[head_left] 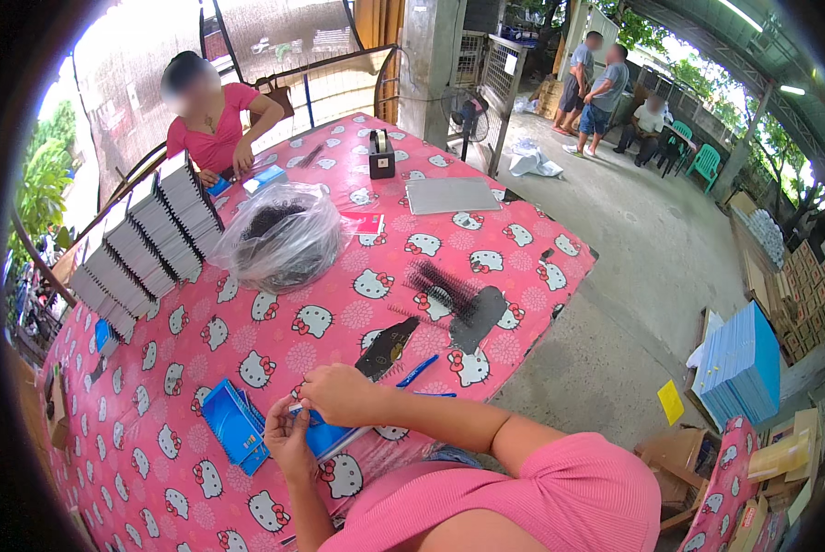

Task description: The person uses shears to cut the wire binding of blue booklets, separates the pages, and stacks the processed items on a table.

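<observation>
My left hand (288,442) and my right hand (336,391) meet over the near part of the table, fingers closed together. A small whitish bit shows between the fingertips; its kind is too small to tell. Beneath and beside them lies a blue-covered notebook (328,438), partly hidden by my hands. Left of my left hand rest more blue notebooks (232,425), overlapping. Beyond my right forearm are blue-handled pliers (418,371) and a dark flat piece (387,350). Black wire coils (440,287) lie farther off, beside another dark piece (479,319).
Tall stacks of spiral-bound notebooks (146,241) stand at the left. A clear plastic bag (279,241) holds black coils. Toward the far side are a tape dispenser (381,156) and a grey sheet (453,196). A person in pink (212,124) sits across the table (334,327).
</observation>
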A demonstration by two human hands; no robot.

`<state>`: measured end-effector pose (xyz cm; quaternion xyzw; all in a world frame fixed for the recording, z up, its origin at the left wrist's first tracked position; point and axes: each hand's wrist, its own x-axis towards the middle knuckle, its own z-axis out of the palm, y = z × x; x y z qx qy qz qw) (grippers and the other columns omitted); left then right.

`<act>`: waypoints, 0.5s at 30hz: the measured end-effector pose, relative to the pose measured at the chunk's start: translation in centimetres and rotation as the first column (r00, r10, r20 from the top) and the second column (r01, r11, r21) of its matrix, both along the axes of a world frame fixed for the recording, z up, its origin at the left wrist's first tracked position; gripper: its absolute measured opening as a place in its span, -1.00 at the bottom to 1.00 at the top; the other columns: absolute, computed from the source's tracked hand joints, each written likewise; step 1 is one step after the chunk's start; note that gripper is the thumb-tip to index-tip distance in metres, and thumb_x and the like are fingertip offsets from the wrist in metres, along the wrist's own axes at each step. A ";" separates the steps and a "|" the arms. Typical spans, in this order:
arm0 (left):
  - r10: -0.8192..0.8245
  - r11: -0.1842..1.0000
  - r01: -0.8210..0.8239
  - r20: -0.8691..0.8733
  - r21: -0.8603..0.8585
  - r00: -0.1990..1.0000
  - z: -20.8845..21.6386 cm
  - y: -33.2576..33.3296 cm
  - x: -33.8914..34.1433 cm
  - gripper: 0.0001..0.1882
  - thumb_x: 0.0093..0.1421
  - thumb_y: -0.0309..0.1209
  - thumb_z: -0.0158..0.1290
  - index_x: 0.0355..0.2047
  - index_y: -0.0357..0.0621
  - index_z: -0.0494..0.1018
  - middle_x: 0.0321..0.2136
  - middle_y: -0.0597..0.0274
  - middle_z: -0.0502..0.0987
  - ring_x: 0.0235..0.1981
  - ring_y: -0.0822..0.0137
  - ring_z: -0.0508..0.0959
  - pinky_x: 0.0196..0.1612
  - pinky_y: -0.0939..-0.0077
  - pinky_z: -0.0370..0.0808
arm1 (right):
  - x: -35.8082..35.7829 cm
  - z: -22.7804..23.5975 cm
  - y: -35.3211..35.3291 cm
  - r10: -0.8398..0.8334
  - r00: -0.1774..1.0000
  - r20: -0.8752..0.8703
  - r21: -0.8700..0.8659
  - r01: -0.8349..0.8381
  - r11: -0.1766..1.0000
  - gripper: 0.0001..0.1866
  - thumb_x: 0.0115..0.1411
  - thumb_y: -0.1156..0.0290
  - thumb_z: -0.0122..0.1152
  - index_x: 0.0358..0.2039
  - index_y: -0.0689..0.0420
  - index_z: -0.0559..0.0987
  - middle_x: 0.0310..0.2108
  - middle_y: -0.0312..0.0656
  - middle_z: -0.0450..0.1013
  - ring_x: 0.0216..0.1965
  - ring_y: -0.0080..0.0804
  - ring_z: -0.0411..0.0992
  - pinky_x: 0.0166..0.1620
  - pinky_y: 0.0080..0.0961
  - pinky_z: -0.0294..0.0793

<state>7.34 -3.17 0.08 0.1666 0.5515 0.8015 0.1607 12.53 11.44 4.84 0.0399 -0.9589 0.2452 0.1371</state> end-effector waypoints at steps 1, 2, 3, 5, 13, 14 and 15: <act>0.018 0.999 -0.018 0.008 0.028 1.000 0.0 -0.1 -0.1 -0.68 0.04 -0.73 0.07 -0.16 -0.30 0.40 -0.30 0.24 0.49 -0.27 0.49 0.48 -0.24 0.69 0.42 | 0.2 1.3 0.3 0.002 1.000 -0.004 0.001 -0.002 1.000 -0.73 0.08 0.23 0.10 -0.47 0.23 0.52 -0.43 -0.06 0.41 -0.28 -0.08 0.40 -0.20 -0.22 0.36; 0.020 0.999 -0.020 0.004 0.028 1.000 0.0 -0.3 -0.1 -0.68 0.04 -0.73 0.07 -0.16 -0.30 0.40 -0.30 0.24 0.49 -0.27 0.49 0.48 -0.24 0.69 0.42 | 0.6 2.8 1.1 -0.056 0.984 0.167 -0.070 0.068 0.995 -0.67 0.08 0.17 0.10 -0.47 0.24 0.52 -0.43 -0.05 0.43 -0.29 -0.08 0.42 -0.21 -0.21 0.38; 0.026 1.000 -0.026 -0.004 0.017 1.000 0.1 -0.5 0.0 -0.67 0.03 -0.74 0.07 -0.15 -0.31 0.40 -0.31 0.24 0.49 -0.29 0.49 0.48 -0.24 0.69 0.43 | 1.0 4.3 1.5 -0.097 0.936 0.337 -0.125 0.147 0.981 -0.61 0.09 0.11 0.11 -0.47 0.25 0.52 -0.44 -0.03 0.45 -0.30 -0.07 0.44 -0.23 -0.20 0.40; 0.037 0.999 -0.037 -0.016 0.005 0.999 0.0 -0.8 -0.1 -0.66 0.02 -0.75 0.07 -0.15 -0.32 0.40 -0.32 0.25 0.50 -0.30 0.50 0.48 -0.25 0.69 0.43 | 1.4 6.0 1.4 -0.046 0.923 0.382 -0.063 0.076 0.995 -0.58 0.06 0.06 0.13 -0.45 0.25 0.53 -0.44 -0.01 0.46 -0.31 -0.06 0.45 -0.25 -0.20 0.41; 0.082 0.989 -0.101 -0.170 -0.111 0.982 -1.7 -1.4 -0.8 -0.71 0.01 -0.74 0.08 -0.20 -0.36 0.48 -0.35 0.19 0.54 -0.34 0.47 0.52 -0.27 0.67 0.46 | 0.6 5.9 0.4 0.068 0.955 0.290 0.032 -0.080 0.996 -0.53 -0.09 0.02 0.28 -0.44 0.24 0.57 -0.50 0.00 0.50 -0.40 -0.04 0.50 -0.36 -0.20 0.47; 0.077 0.988 -0.097 -0.170 -0.117 0.983 -1.6 -1.4 -0.9 -0.71 0.01 -0.74 0.08 -0.20 -0.36 0.48 -0.35 0.19 0.54 -0.34 0.47 0.52 -0.27 0.67 0.46 | 0.8 7.2 0.2 0.097 0.936 0.339 0.085 -0.133 0.987 -0.54 -0.08 0.02 0.27 -0.43 0.24 0.57 -0.49 -0.01 0.50 -0.40 -0.06 0.50 -0.38 -0.20 0.47; 0.059 0.995 -0.069 -0.122 -0.077 0.991 -0.9 -0.7 -0.5 -0.71 0.01 -0.74 0.08 -0.20 -0.36 0.48 -0.34 0.17 0.55 -0.33 0.45 0.53 -0.26 0.66 0.47 | 0.6 5.9 0.6 0.076 0.938 0.338 0.074 -0.107 0.992 -0.54 -0.08 0.02 0.27 -0.43 0.24 0.57 -0.49 -0.01 0.50 -0.40 -0.06 0.50 -0.38 -0.20 0.47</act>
